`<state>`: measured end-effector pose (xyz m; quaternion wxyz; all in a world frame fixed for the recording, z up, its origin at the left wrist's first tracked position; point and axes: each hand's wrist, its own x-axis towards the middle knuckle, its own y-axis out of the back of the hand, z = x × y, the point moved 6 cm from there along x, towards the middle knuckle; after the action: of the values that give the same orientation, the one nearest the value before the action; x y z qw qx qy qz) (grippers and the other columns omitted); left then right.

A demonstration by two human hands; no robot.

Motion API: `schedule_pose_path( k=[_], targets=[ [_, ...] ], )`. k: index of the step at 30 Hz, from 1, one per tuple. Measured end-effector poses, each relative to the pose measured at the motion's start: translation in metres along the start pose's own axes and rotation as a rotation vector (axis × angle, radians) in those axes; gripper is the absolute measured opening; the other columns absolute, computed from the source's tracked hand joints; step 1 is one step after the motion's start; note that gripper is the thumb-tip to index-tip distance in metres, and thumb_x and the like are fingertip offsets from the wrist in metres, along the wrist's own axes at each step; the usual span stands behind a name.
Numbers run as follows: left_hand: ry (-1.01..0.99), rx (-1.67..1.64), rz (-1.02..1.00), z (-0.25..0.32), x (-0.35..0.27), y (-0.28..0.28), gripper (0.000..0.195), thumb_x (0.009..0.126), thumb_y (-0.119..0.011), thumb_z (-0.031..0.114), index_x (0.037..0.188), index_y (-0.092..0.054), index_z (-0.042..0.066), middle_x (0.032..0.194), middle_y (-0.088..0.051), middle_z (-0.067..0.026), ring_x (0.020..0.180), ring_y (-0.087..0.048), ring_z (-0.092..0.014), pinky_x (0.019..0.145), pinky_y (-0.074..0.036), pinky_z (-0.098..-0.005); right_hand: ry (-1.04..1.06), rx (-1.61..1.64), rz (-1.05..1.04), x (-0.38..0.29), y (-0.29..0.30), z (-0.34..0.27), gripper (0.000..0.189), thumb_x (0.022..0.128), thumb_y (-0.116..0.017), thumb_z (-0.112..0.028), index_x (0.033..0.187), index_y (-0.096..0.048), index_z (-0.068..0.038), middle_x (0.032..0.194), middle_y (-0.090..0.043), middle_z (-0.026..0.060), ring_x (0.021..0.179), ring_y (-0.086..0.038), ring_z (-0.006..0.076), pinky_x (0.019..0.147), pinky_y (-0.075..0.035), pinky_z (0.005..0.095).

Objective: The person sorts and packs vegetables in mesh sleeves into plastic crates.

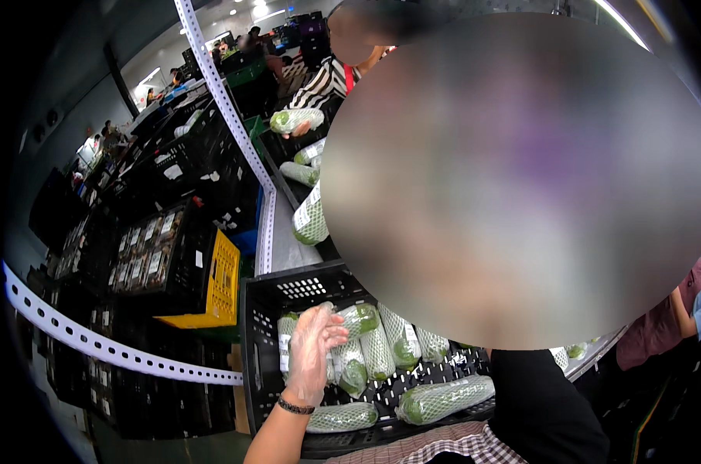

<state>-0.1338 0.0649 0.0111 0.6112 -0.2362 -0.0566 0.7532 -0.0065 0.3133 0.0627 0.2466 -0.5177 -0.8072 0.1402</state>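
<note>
My left hand, in a clear plastic glove, is over the left part of a black plastic crate. Its fingers meet the left end of an oblong green gourd-like fruit in a white foam net, lying across others; whether they grip it is not clear. Several more netted, film-wrapped fruits lie side by side below it, some bearing labels. Along the crate's near side lie two others, one at left and one at right. My right hand is hidden behind a large blurred area; only its black sleeve shows.
A perforated white metal frame rises at left, its lower rail curving to the crate. Beyond stand stacked black crates and a yellow crate. A co-worker's hand holds a netted fruit. Another person's arm is at right.
</note>
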Motion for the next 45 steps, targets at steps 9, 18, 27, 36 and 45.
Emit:
schedule_pose_path(
  k=[9, 18, 27, 36, 45],
  targets=[
    [0.028, 0.05, 0.011, -0.007, 0.002, 0.004, 0.026, 0.098, -0.063, 0.023, 0.113, -0.055, 0.003, 0.095, -0.067, -0.011, 0.077, -0.067, -0.017, 0.068, -0.056, -0.0274, -0.08, 0.071, 0.365, 0.038, 0.072, 0.044, 0.044, 0.081, -0.078, -0.031, 0.117, -0.064, -0.01, 0.097, -0.067, -0.0022, 0.079, -0.06, 0.0065, 0.063, -0.041, 0.0235],
    [0.052, 0.085, 0.031, -0.015, 0.005, 0.005, 0.023, 0.097, -0.065, 0.023, 0.11, -0.056, 0.006, 0.095, -0.066, -0.0104, 0.078, -0.067, -0.017, 0.07, -0.055, -0.0279, -0.007, 0.093, 0.317, 0.041, 0.076, 0.052, 0.045, 0.082, -0.079, -0.032, 0.118, -0.065, -0.01, 0.099, -0.067, -0.0038, 0.081, -0.06, 0.0059, 0.066, -0.042, 0.0233],
    [0.054, 0.074, 0.031, -0.018, 0.007, 0.007, 0.023, 0.096, -0.066, 0.022, 0.109, -0.056, 0.006, 0.095, -0.066, -0.0111, 0.078, -0.067, -0.018, 0.07, -0.056, -0.029, -0.047, -0.001, 0.324, 0.044, 0.086, 0.057, 0.046, 0.083, -0.078, -0.035, 0.119, -0.063, -0.012, 0.101, -0.067, -0.0029, 0.086, -0.061, 0.0055, 0.072, -0.044, 0.0233],
    [0.057, 0.085, 0.024, -0.02, 0.007, 0.009, 0.034, 0.094, -0.07, 0.026, 0.116, -0.055, 0.004, 0.096, -0.065, -0.0091, 0.079, -0.066, -0.016, 0.072, -0.054, -0.0285, -0.037, 0.044, 0.307, 0.046, 0.089, 0.063, 0.045, 0.084, -0.078, -0.034, 0.12, -0.063, -0.011, 0.103, -0.067, -0.0024, 0.088, -0.061, 0.0062, 0.073, -0.045, 0.0244],
    [0.064, 0.074, 0.03, -0.02, 0.007, 0.009, 0.022, 0.096, -0.067, 0.021, 0.108, -0.056, 0.008, 0.094, -0.066, -0.0105, 0.078, -0.067, -0.018, 0.069, -0.056, -0.0284, -0.057, 0.015, 0.309, 0.044, 0.09, 0.06, 0.046, 0.084, -0.076, -0.036, 0.12, -0.063, -0.01, 0.103, -0.067, -0.0013, 0.089, -0.062, 0.0077, 0.076, -0.046, 0.0258]
  ],
)
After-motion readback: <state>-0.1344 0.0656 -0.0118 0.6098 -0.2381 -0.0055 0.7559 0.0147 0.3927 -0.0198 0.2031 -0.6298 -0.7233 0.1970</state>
